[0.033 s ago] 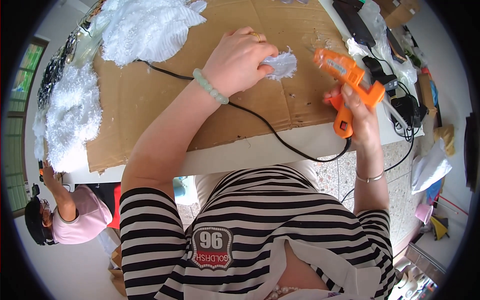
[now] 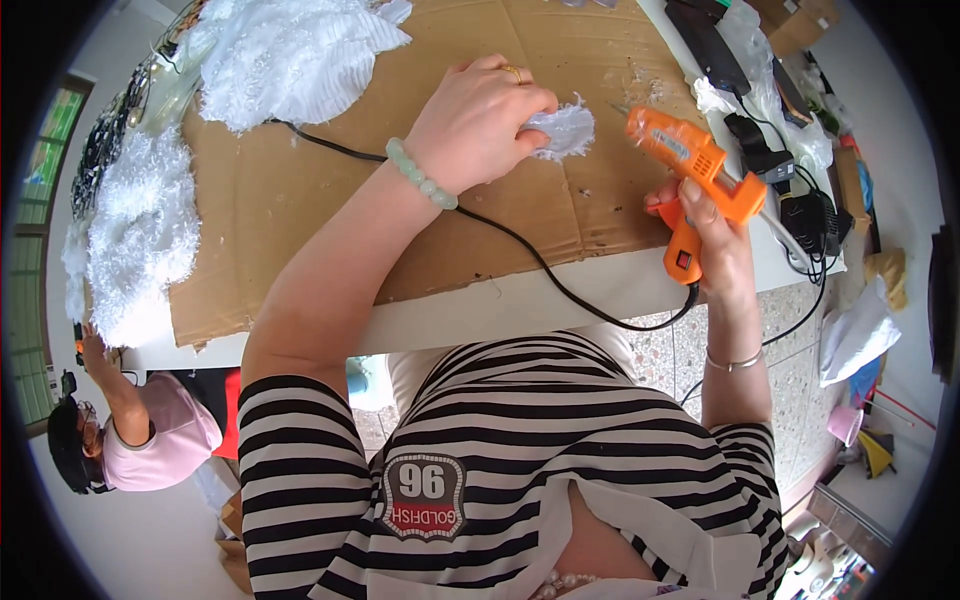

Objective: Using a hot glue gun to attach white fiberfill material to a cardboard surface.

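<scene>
My right hand (image 2: 722, 222) is wrapped round the handle of an orange glue gun (image 2: 678, 140), thumb on its side. The gun's nozzle points up and left, apart from a small frayed white fabric piece (image 2: 566, 130) on the cardboard. My left hand (image 2: 493, 122) pinches that piece by its left end between thumb and fingers; part of it is hidden under the hand. From the gun's handle a black cord (image 2: 560, 280) runs left, passing beneath my left wrist. A pale glue stick (image 2: 785, 240) sticks out behind the gun.
A brown cardboard sheet (image 2: 430, 265) covers much of the white table (image 2: 420, 328). White fringed fabric (image 2: 140, 240) and a pleated white heap (image 2: 285, 65) lie at the left. Black adapters and cables (image 2: 808, 220) crowd the right edge. Another person (image 2: 160, 430) works at far left.
The glue gun and my right hand have shifted very slightly left. My left hand stays in place on the white fabric piece.
</scene>
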`<control>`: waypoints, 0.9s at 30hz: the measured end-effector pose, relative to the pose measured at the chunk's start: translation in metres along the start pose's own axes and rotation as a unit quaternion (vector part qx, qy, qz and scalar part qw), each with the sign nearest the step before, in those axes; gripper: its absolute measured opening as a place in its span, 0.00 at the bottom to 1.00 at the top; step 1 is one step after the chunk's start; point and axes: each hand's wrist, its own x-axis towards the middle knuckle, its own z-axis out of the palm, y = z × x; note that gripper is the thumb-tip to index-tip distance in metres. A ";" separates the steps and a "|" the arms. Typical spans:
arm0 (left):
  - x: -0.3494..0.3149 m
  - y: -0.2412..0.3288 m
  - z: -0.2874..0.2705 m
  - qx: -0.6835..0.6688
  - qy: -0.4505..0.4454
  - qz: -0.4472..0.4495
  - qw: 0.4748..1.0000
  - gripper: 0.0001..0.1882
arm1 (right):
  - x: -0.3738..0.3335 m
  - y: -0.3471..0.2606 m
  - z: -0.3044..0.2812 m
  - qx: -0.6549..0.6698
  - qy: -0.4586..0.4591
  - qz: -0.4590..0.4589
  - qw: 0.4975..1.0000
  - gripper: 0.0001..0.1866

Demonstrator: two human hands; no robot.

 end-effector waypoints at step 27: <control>-0.008 -0.001 0.010 0.052 0.016 0.031 0.998 0.02 | 0.020 -0.010 0.015 -0.162 -0.022 0.084 0.983 0.18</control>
